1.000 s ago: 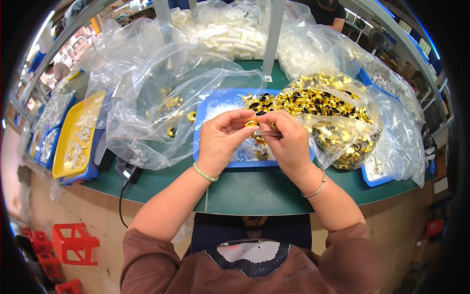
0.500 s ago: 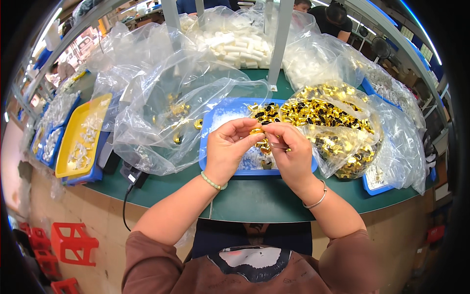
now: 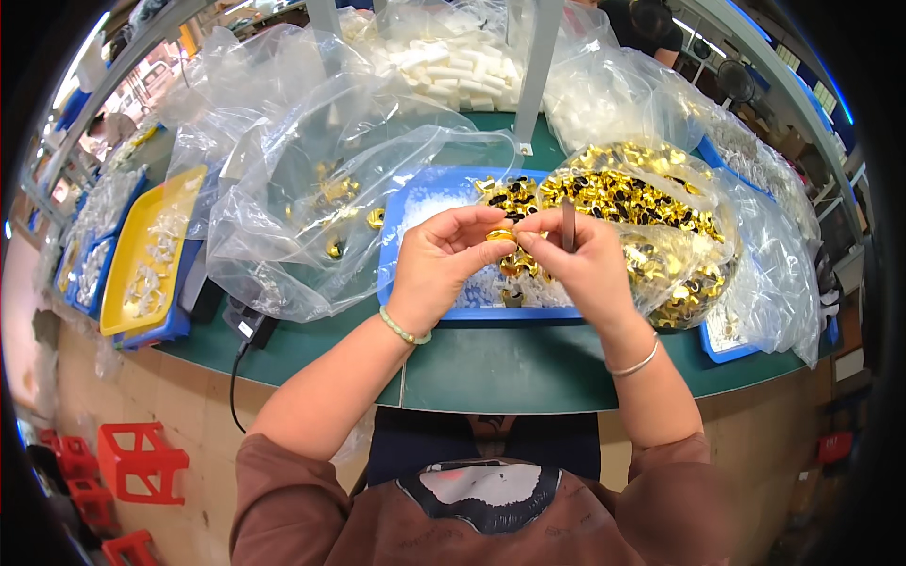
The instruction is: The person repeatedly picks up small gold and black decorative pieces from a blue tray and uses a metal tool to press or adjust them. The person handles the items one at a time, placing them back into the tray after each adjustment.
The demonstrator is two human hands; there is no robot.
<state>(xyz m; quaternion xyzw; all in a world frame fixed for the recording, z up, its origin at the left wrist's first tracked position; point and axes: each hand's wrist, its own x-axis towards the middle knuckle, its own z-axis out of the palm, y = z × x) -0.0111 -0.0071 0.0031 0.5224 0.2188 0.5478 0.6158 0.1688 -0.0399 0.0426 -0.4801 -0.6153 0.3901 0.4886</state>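
My left hand pinches a small shiny gold piece between thumb and fingers, above the blue tray. Against its right side press the thumb and fingertips of my right hand. A narrow dark, flat stick-like tool stands up from between the right hand's fingers; its lower end is hidden. Beneath the hands, the tray holds small whitish translucent pieces and loose gold pieces. Whatever tiny part may sit between the fingertips is too small to make out.
A clear bag of gold pieces slumps at the tray's right. Left of it lies a large clear bag. White cylinders are heaped behind a metal post. A yellow tray and a black corded device stand left.
My right hand has turned, so the dark tool now points up between its fingers. Both hands still meet at the gold piece. The whole view has shifted slightly.
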